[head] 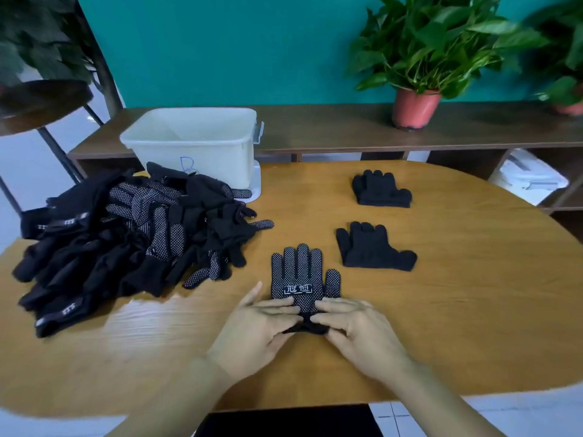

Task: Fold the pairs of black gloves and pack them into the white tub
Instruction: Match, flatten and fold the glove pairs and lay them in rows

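Centrally one dotted glove [301,279], two folded pairs [380,189] [373,247]

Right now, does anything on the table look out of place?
Mostly the glove heap on the left: it is a tangled sprawl reaching the table edge. The far folded pair and near folded pair at right lie flat, tidy, outside the white tub.

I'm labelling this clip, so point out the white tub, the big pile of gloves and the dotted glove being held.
white tub [214,162]: head view, on its front wall.
pile of gloves [126,234]: head view, middle of the heap.
dotted glove [299,275]: head view, upper palm above the label.
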`<action>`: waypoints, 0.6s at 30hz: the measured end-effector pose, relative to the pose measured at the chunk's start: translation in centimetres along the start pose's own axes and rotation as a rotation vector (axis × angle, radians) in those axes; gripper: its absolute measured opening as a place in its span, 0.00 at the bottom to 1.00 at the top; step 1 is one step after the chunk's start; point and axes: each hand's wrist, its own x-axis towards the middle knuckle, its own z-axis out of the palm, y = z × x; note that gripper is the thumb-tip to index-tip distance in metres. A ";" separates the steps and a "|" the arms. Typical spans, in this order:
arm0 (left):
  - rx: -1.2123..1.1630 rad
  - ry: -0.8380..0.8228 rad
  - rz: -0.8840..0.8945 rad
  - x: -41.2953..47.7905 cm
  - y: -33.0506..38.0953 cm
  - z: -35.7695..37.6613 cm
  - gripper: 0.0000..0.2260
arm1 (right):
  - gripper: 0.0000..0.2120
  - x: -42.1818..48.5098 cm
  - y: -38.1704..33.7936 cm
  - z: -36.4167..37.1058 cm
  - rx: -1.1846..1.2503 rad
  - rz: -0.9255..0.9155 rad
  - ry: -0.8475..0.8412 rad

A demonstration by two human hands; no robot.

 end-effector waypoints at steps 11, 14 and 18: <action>0.034 -0.138 -0.176 1.4 1.5 -2.1 0.36 | 0.32 1.2 -3.0 -0.3 -0.232 0.012 0.055; 0.252 -0.328 -0.140 1.4 1.6 -1.0 0.37 | 0.39 1.9 -2.4 1.3 -0.344 0.092 -0.172; 0.351 -0.380 -0.104 0.5 1.0 -0.5 0.42 | 0.46 1.9 -1.5 2.2 -0.410 0.123 -0.258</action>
